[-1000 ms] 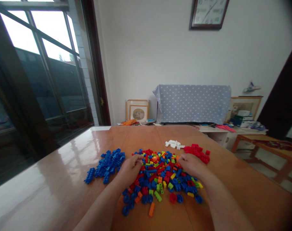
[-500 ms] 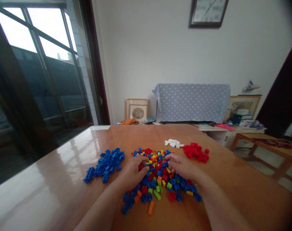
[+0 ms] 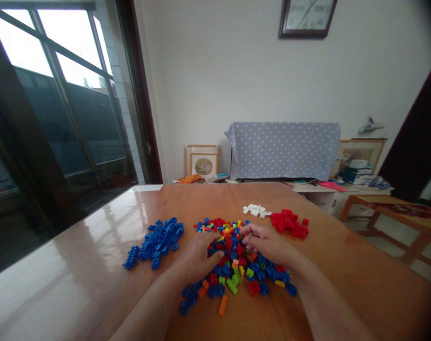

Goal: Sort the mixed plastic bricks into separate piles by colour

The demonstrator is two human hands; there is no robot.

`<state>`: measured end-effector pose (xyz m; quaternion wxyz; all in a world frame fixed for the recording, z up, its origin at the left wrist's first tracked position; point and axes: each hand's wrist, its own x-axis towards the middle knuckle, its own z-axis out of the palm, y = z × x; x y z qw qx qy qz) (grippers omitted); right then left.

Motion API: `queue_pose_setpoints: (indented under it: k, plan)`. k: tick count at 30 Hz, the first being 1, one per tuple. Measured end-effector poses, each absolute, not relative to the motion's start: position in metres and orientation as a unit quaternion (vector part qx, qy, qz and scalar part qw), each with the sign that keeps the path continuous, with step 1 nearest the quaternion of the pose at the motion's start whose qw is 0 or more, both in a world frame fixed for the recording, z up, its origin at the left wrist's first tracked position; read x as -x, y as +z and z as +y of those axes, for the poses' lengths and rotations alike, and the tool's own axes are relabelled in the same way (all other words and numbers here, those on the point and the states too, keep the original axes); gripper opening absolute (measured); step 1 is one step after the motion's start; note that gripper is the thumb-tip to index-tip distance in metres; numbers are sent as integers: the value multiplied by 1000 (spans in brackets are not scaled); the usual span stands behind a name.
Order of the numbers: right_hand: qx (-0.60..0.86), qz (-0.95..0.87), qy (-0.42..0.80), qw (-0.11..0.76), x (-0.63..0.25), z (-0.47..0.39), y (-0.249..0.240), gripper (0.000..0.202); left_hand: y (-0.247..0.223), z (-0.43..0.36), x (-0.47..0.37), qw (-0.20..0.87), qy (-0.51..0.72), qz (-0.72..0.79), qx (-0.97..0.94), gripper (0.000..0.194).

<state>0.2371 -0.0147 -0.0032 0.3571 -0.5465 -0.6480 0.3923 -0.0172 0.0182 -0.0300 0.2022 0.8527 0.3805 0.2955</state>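
Note:
A mixed pile of toy building blocks (image 3: pixel 233 272) in blue, red, yellow, green and orange lies on the table in front of me. My left hand (image 3: pixel 201 253) is at the pile's left side, thumb and fingers apart, its fingertips over the blocks. On the opposite side, my right hand (image 3: pixel 263 240) reaches in with curled fingers drawn together at the blocks; whatever they hold is hidden. Left of the hands sits a heap of blue blocks (image 3: pixel 162 239). Beyond my right hand are a group of red blocks (image 3: pixel 289 223) and a small group of white blocks (image 3: pixel 256 210).
The glossy wooden table (image 3: pixel 94 265) extends to a far edge near a low cabinet with a dotted cloth cover (image 3: pixel 282 151). A wooden stool (image 3: pixel 400 213) stands off to the right. An orange block (image 3: pixel 223 305) lies at the pile's near edge.
My left hand has shifted slightly right over the pile. My right hand has moved a little left, its fingers drawing closer together. The separate colour groups have stayed put.

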Motion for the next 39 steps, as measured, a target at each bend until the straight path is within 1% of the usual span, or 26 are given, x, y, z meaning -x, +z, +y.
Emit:
queue_pose_setpoints:
  k: [1,3,6,9,12,15,17,18,20,22,24,28,31,33,36,39]
  plan:
    - [565,-645,385,341,-241,-17,0,20,-30,18,17,202,297,379,-853,45]
    - [592,-645,392,283,-250,-21,5,14,-29,16,17,201,303,376,-852,45]
    - [583,-650,456,175,-257,-30,7,13,-26,14,17,203,307,375,-851,45]
    - [564,-651,494,117,-253,-37,7,11,-24,13,17,205,302,379,-851,44]
    - [566,-663,473,128,-245,-38,6,11,-25,13,16,202,301,382,-850,43]
    - [569,-674,431,191,-243,-35,6,16,-26,14,16,199,304,384,-849,43]
    - [568,-684,402,219,-245,-33,6,15,-26,13,16,196,306,385,-848,43]
    - [571,-688,393,215,-247,-33,5,12,-26,13,16,195,306,385,-848,43]
    - [587,-688,387,180,-251,-33,3,7,-24,12,16,196,306,384,-849,43]
    - [606,-685,383,131,-253,-34,0,7,-22,12,16,197,305,382,-850,43]
    - [616,-700,346,106,-254,-36,-1,7,-21,11,16,197,303,382,-850,42]
    - [620,-746,221,99,-251,-40,0,16,-20,10,16,194,304,383,-851,40]
    - [618,-761,178,84,-247,-41,-1,24,-22,11,16,188,303,380,-853,40]
    - [617,-767,160,75,-245,-40,-2,25,-22,11,16,184,302,380,-855,40]
    - [617,-768,157,69,-245,-37,-4,20,-21,11,16,184,301,377,-856,39]
    - [592,-768,222,102,-247,-34,-2,15,-19,10,15,187,304,373,-856,38]
